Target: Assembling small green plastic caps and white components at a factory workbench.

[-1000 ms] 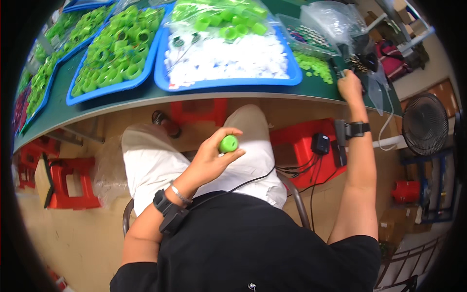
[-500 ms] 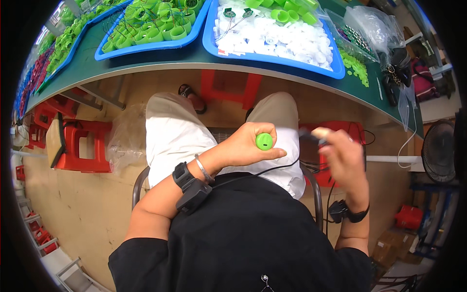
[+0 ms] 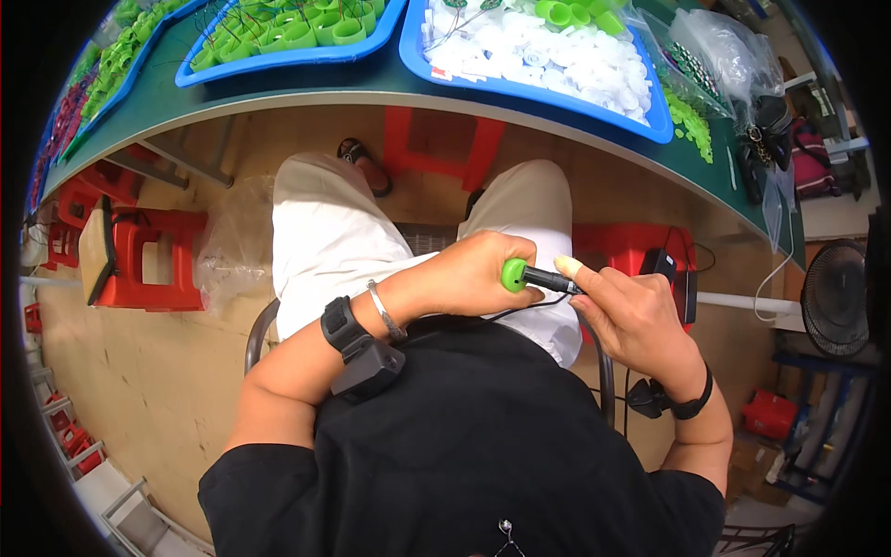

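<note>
Over my lap, my left hand (image 3: 478, 276) is closed round a small bright-green round plastic piece (image 3: 512, 273), its end showing past the fingers. My right hand (image 3: 639, 317) pinches a slim black cylindrical tool (image 3: 551, 280) between thumb and forefinger. The tool's tip meets the end of the green piece; whether it enters the slot there cannot be made out. A yellowish cover sits on my right fingertip. The rest of the green piece is hidden inside my left hand. A black cable runs below the hands.
Ahead, the green table holds a blue tray (image 3: 278, 71) of green cups with wires and another blue tray (image 3: 548, 97) of white parts and green cups. Red stools (image 3: 153, 260) stand left and right. A black fan (image 3: 835, 297) is at far right.
My right hand has come left and down to my left hand, bringing the black tool against the green piece. My left hand still holds the piece. The view has shifted slightly.
</note>
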Tool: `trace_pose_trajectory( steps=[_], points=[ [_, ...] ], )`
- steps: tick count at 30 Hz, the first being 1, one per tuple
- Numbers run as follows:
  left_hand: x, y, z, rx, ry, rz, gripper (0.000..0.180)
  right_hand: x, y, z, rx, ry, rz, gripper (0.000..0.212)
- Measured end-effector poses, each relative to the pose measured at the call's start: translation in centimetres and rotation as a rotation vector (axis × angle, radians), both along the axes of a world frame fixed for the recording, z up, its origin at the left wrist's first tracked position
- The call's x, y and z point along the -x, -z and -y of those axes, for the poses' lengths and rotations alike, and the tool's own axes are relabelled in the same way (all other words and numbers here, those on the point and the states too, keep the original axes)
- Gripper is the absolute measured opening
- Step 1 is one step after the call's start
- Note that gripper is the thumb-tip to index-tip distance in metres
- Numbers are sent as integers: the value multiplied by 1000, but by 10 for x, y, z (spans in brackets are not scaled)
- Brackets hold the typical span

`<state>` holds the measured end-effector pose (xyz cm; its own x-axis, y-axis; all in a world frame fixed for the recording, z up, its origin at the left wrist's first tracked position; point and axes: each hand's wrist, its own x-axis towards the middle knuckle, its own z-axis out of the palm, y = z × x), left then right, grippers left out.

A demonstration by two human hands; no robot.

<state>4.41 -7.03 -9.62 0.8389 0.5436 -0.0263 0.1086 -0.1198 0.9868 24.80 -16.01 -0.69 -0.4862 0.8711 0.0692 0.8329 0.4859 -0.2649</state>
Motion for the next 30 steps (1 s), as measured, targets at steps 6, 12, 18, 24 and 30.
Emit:
trace_pose_trajectory(
  steps=[6,12,18,24,30],
  points=[
    [-3,12,16,-157,-44,-133,22,-6,2,-8,33,-170,192,44],
    [-1,15,20,-138,-14,-166,27,-13,10,-24,-116,-370,291,46],
    [0,15,16,-63,241,-176,31,-26,15,-33,-248,-540,290,45],
    [-6,7,6,53,130,-50,29,-63,19,-30,-497,-224,94,28],
    [-7,4,-1,195,-75,-50,22,-219,34,-83,-787,850,-135,37]
  ],
)
